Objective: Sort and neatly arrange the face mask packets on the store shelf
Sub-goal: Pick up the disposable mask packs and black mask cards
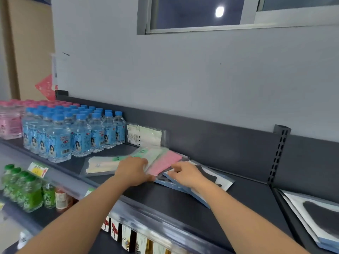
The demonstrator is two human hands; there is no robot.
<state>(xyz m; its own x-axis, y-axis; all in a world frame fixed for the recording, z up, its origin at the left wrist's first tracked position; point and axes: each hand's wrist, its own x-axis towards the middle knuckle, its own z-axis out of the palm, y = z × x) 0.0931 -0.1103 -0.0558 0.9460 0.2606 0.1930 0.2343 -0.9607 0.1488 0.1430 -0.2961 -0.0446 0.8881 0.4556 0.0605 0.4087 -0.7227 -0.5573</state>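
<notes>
Face mask packets lie on the dark shelf (165, 197). A pink packet (164, 163) and a pale green packet (150, 153) overlap in a small pile. My left hand (133, 171) grips the near edge of this pile. My right hand (187, 174) pinches the pink packet's right corner and rests on the blue-and-white packets with black masks (220, 181) underneath. A cream packet (100, 165) lies flat to the left. Another pale packet (145, 135) stands against the shelf's back panel.
Blue-capped water bottles (73, 132) and pink-capped ones (10, 125) fill the shelf's left part. Green bottles (23, 189) stand on the lower shelf. A slotted upright (278, 154) divides the shelf; more black-mask packets (315, 215) lie beyond it.
</notes>
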